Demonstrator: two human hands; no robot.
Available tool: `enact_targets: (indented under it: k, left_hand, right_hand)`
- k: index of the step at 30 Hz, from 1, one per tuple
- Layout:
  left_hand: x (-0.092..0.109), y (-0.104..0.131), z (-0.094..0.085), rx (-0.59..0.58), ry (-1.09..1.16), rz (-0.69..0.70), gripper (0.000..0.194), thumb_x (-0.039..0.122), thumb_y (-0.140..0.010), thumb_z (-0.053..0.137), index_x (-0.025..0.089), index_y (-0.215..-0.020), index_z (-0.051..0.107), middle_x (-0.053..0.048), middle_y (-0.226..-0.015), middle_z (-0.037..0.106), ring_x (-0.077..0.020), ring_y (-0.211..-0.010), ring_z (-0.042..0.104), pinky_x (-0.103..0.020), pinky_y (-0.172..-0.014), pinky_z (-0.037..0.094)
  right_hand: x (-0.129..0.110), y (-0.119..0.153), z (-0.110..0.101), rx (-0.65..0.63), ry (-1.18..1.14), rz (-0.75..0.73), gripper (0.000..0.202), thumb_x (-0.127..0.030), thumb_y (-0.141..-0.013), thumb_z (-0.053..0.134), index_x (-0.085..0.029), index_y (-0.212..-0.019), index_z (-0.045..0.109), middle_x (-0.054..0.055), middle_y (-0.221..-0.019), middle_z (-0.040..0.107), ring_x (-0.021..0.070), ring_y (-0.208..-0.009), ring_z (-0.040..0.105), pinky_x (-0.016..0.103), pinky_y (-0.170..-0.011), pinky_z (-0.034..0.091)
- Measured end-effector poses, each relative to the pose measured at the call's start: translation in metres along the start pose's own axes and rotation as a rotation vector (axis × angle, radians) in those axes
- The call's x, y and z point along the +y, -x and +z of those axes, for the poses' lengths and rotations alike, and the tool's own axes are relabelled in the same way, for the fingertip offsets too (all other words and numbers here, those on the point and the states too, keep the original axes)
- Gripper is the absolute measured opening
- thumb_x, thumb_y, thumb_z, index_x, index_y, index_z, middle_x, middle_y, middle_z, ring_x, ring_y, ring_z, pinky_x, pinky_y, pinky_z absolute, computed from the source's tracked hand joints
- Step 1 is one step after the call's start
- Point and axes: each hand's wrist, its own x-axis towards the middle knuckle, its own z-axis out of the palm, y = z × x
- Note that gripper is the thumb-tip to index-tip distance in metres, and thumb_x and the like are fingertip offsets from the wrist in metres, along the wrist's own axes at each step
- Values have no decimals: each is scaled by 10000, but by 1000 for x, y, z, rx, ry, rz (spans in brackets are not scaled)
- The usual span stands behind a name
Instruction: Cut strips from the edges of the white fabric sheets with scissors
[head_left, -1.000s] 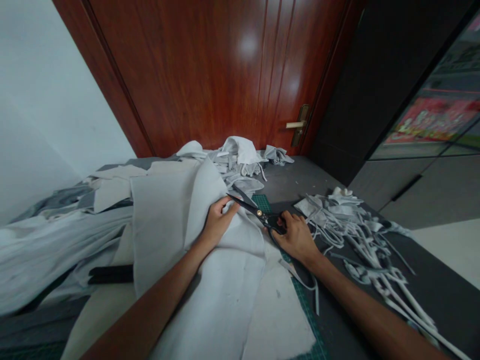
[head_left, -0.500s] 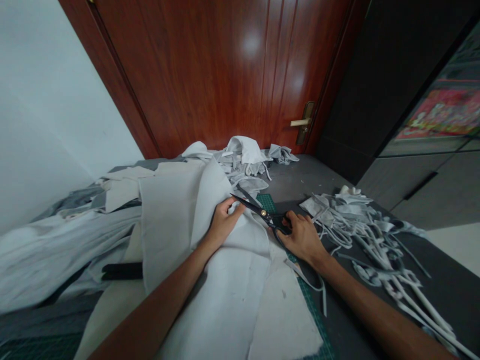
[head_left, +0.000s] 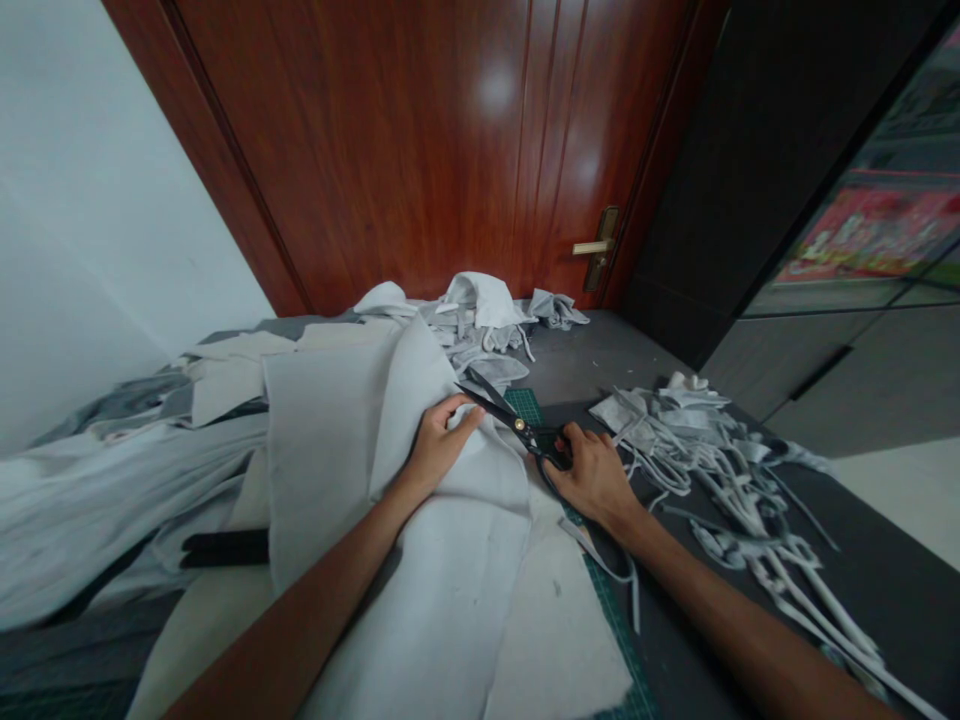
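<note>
Black metal scissors [head_left: 520,425] are gripped by the right hand [head_left: 598,474] mid-frame; limp-looking pale-grey cloth [head_left: 461,580], best held edgewise, is pinched by the left hand [head_left: 441,442].

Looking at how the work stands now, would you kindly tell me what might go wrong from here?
The left hand has its thumb and forefinger right beside the open scissors, so closing them carelessly might nick a finger. The white cloth is folded and bunched near the blades, so a cut could wander or catch an extra layer.
</note>
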Motion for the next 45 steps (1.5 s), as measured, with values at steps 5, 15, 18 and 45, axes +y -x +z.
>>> enact_targets:
  k: [5,15,18,45]
  left_hand:
    - [-3,0,1,-2,18,-10,241,421,-850,686,182,-865,720,-3,-851,719,-188,-817,632,-265,-790,489]
    - [0,2,2,11,37,-22,268,422,-837,698,178,-933,760,-27,-967,771,-224,-941,676,-300,-903,510]
    - [1,2,2,16,36,-32,289,432,-830,699,175,-948,760,-35,-979,774,-237,-977,681,-305,-912,514]
    - [8,1,5,55,37,-59,270,418,-792,717,189,-925,767,-35,-977,789,-266,-1016,692,-363,-972,519]
  right_hand:
    - [-1,-1,-4,21,-6,3,229,-427,-856,615,-238,-867,486,43,-834,703,273,-844,658,385,-831,386]
    - [3,-3,-8,39,-13,-38,241,-428,-842,632,-244,-826,477,39,-786,685,259,-784,646,378,-822,387]
    - [4,-4,-7,28,-18,-40,228,-418,-839,624,-248,-813,475,36,-787,687,254,-772,644,377,-823,385]
    - [5,-3,-5,-41,-48,-62,227,-426,-833,586,-244,-835,450,33,-795,686,257,-800,659,381,-827,363]
